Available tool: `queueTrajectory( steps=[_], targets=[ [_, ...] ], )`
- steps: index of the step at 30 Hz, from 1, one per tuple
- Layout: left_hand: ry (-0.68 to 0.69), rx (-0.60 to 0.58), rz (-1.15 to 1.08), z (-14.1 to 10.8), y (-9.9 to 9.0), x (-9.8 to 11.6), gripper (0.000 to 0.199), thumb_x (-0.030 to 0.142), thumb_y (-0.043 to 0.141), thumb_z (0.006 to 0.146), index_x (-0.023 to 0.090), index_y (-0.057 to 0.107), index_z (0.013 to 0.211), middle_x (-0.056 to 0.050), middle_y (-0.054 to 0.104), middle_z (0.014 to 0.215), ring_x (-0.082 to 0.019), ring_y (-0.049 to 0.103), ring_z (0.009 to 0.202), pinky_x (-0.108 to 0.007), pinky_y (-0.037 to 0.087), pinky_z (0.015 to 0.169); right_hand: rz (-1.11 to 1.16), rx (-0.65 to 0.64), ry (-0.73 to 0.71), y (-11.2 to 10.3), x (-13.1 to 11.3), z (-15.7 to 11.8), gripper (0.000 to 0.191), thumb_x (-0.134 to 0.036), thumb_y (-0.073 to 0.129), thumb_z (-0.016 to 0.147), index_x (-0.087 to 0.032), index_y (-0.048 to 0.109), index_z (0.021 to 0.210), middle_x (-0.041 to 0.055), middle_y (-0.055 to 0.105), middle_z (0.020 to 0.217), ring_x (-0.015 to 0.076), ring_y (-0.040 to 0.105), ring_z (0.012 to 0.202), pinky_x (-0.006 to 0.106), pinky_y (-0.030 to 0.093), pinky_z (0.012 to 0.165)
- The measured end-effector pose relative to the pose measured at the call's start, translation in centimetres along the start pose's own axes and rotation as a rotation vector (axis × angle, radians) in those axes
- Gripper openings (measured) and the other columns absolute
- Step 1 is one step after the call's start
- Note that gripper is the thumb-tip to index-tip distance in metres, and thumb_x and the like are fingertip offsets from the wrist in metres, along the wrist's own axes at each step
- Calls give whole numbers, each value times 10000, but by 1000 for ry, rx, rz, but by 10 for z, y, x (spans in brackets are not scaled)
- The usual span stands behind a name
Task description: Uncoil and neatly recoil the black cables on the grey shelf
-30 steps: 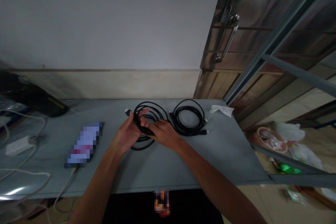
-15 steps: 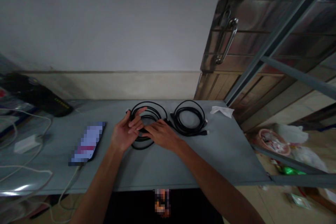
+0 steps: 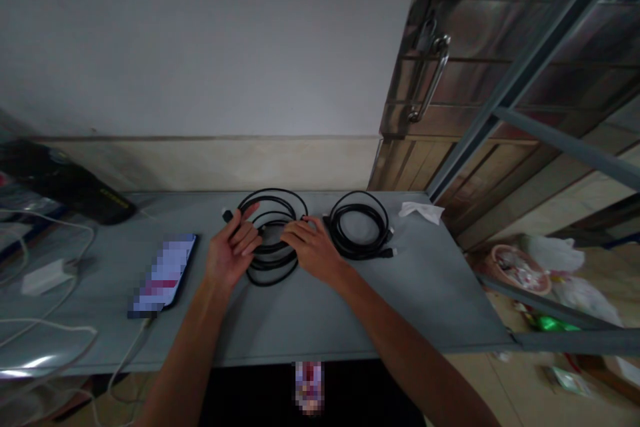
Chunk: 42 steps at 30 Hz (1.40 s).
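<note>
A coiled black cable (image 3: 273, 280) lies on the grey table between my hands. My left hand (image 3: 231, 247) grips the coil's left side, fingers curled round it, and one plug end sticks out beyond the thumb. On the coil's right side, my right hand (image 3: 313, 247) has its fingers bent over the loops and pinches them. Just right of that hand, a second coiled black cable (image 3: 363, 253) rests flat, its plug ends pointing right.
A phone (image 3: 164, 277) on a white charging lead lies to the left, near a white adapter (image 3: 47, 277). A black bottle (image 3: 70, 180) lies at the back left. White tissue (image 3: 421, 211) sits at the back right, by a metal shelf frame (image 3: 530, 60).
Both hands have moved slightly apart, the left one going left. The held coil has shifted left and its loops are spread a little wider. The second coil stays put.
</note>
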<state>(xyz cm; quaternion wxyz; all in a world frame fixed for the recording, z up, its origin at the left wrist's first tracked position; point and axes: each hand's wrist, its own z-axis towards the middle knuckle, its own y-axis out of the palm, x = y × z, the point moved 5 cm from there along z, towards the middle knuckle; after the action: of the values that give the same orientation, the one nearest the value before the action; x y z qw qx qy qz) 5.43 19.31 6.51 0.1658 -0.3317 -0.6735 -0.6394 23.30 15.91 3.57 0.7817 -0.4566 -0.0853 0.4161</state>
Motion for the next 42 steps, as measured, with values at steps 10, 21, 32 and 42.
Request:
queueTrajectory(
  steps=[10,21,32,42],
  targets=[
    [497,346,817,4,-25,14,338,257,958,833,243,743,1092,35,696,872,-144,643,759,-235,535,706,113,19,140,5,16,-3,447,89,564,969,-195,741,1264,168,536,1711,293,353,1713,571,455,1338],
    [377,474,1227,24,-71,28,429,108,933,685,229,721,1038,-47,745,994,-286,715,1006,-397,549,948,192,-63,250,16,21,-9,492,75,537,961,-169,725,1345,229,312,1833,327,356,1720,492,566,1246],
    [449,435,1397,17,-58,29,331,221,927,790,247,759,1074,-99,797,1104,-349,753,1154,-494,536,1117,297,-5,261,8,22,-9,518,57,498,922,-212,652,1337,164,514,1683,254,455,1645,499,491,1312],
    [305,431,1637,18,-57,21,428,384,891,789,229,730,1153,-106,843,1156,-343,807,1093,-484,622,1034,265,118,337,6,26,-6,324,-98,562,1039,-213,650,1329,177,588,1519,289,566,1470,527,521,1262]
  ],
)
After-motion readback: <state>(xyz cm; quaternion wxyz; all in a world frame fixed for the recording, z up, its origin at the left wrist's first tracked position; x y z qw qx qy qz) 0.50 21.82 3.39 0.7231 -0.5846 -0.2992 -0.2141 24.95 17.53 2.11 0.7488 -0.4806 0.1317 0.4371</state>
